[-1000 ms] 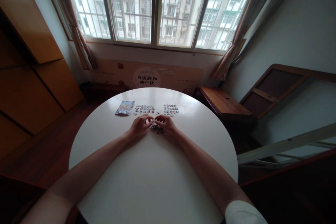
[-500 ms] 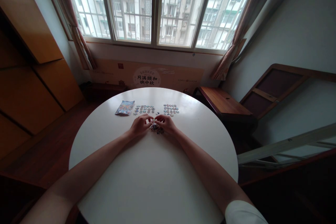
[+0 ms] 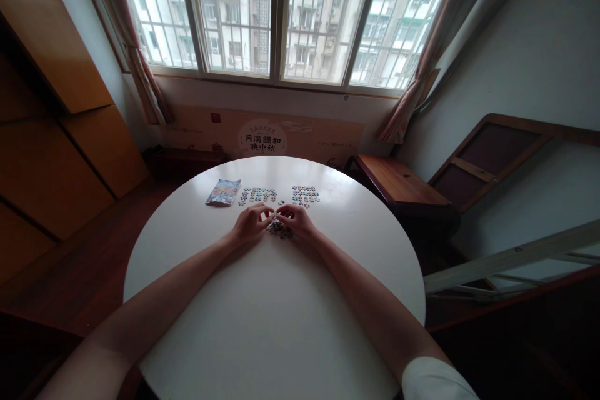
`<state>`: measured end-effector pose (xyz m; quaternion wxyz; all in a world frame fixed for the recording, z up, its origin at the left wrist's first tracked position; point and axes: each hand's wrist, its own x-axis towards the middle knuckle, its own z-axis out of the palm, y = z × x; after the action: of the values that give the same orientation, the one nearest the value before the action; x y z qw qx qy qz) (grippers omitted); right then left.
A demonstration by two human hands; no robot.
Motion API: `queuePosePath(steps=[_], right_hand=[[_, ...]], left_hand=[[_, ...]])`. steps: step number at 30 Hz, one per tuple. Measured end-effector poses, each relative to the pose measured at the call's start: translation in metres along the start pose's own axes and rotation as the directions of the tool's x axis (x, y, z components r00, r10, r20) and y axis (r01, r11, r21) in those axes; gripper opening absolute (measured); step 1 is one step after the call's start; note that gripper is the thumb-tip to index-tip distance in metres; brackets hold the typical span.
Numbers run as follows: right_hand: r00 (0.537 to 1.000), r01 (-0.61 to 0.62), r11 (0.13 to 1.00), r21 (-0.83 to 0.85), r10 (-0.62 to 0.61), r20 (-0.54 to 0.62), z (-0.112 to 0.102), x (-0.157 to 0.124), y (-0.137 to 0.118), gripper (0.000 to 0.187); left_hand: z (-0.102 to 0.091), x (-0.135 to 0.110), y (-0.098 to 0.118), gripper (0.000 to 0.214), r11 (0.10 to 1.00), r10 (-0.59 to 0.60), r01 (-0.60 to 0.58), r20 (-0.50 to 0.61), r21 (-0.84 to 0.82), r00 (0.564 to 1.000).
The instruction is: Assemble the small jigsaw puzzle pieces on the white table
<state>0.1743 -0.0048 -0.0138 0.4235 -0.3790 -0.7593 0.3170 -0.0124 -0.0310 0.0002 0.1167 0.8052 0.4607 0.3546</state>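
My left hand [image 3: 254,221] and my right hand [image 3: 296,220] meet fingertip to fingertip over a small heap of jigsaw puzzle pieces [image 3: 281,231]. Both are closed in a pinch around a small pale puzzle piece [image 3: 275,214] between them. Its printed face does not show. Past the left hand, loose puzzle pieces [image 3: 259,195] lie spread in rows. A second group of puzzle pieces [image 3: 306,195] lies in rows beyond the right hand. One single piece [image 3: 281,203] rests between the two groups.
A colourful printed packet [image 3: 224,193] lies left of the rows on the round white table [image 3: 262,319]. Behind the table, a printed board [image 3: 323,131] leans below the barred window. A wooden side table [image 3: 398,180] stands at the right, a wooden cabinet [image 3: 98,156] at the left.
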Motion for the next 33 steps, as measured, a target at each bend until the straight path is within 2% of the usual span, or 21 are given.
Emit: queuePosePath(steps=[33], right_hand=[[1.0,-0.012,1.0,0.028,0.012,0.021,-0.0013,-0.0007,-0.0006,0.025]], left_hand=[[-0.0012,0.0001,0.001,0.032,1.0,0.019,-0.019,-0.002,0.012,1.0]])
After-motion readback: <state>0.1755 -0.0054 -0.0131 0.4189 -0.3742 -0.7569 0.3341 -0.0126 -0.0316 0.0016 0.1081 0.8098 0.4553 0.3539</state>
